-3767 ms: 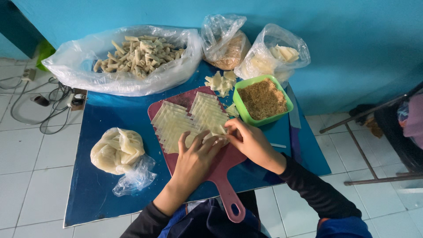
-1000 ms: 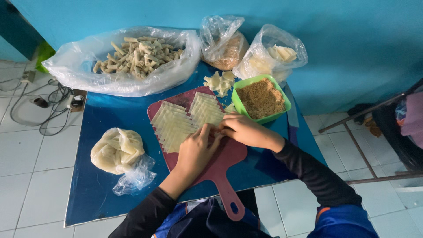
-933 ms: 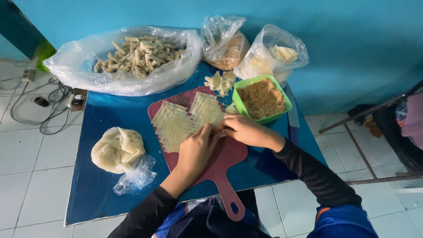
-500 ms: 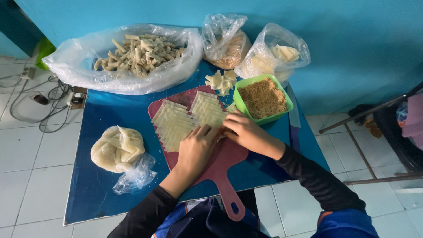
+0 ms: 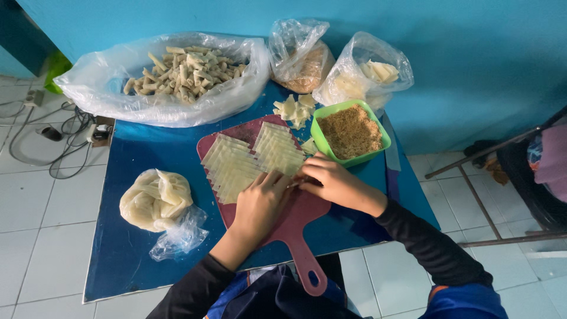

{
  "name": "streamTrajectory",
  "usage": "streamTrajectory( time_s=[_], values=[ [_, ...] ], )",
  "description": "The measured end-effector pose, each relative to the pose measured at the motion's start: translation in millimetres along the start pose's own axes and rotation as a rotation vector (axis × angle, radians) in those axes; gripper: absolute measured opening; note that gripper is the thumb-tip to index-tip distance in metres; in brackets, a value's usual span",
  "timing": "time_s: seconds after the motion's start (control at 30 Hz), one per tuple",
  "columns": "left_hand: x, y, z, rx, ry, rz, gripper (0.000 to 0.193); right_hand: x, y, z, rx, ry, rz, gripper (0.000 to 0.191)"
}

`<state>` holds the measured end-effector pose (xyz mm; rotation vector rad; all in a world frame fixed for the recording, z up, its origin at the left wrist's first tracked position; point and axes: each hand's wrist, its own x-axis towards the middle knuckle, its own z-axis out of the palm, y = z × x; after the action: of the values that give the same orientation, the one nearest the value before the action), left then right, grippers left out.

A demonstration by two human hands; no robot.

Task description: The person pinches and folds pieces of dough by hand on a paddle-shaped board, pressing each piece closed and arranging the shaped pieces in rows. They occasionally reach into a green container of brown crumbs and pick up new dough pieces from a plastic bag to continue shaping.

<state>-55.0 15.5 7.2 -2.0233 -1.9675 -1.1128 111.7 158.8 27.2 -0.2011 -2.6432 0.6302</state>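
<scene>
**A:** Both hands are down on the red cutting board (image 5: 295, 218), right in the middle of the blue table (image 5: 147, 159). The left hand (image 5: 260, 204) lies palm down, fingers pressed forward over the near edge of the pale wrapper sheets (image 5: 248, 162).

**B:** And the right hand (image 5: 331, 180) comes in from the right, fingers curled, tips meeting the left hand's fingers. Something small is pinched between them, but it's hidden; I cannot tell what it is.

**A:** The wrappers are fanned in two overlapping rows across the far half of the board, one row left, one right.

**B:** Just right of them, touching the board's far right corner, sits a green tub (image 5: 351, 131) full of brown shredded filling.

**A:** On the far left, a big clear bag (image 5: 159, 80) lies open with a heap of finished rolls. Two smaller bags (image 5: 331, 65) stand at the far edge against the blue wall.

**B:** A few loose pale pieces (image 5: 294, 109) lie between those bags and the board.

**A:** On the near left, a knotted bag of dough (image 5: 156, 198) rests well apart from the hands.
</scene>
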Motion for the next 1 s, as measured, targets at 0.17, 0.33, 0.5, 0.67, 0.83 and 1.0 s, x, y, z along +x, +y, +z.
streamTrajectory(
  time_s=[0.17, 0.33, 0.5, 0.67, 0.83, 1.0],
  values=[
    [-1.4, -2.2, 0.1, -0.043, 0.029, 0.004, 0.012, 6.0, -6.3, 10.2, -0.082, 0.059, 0.077, 0.015],
    [-2.4, -4.3, 4.7, -0.028, 0.006, -0.027, 0.013, 6.1, -8.7, 1.4, -0.022, 0.002, 0.059, 0.020],
    [-3.1, -5.7, 7.6, 0.005, 0.014, -0.028, 0.012, 7.3, -5.8, 3.6, -0.051, 0.013, 0.086, 0.015],
    [-3.2, -5.0, 8.7, 0.001, 0.013, -0.035, 0.011, 9.3, -5.8, 8.2, -0.028, 0.026, 0.117, 0.017],
    [-4.1, -4.2, 7.7, 0.004, 0.019, -0.029, 0.011, 7.4, -5.5, 0.4, 0.039, -0.041, 0.116, 0.022],
    [-3.9, -3.1, 6.8, -0.007, 0.031, -0.026, 0.011, 8.8, -5.3, 5.5, -0.016, 0.012, 0.135, 0.017]
  ],
)
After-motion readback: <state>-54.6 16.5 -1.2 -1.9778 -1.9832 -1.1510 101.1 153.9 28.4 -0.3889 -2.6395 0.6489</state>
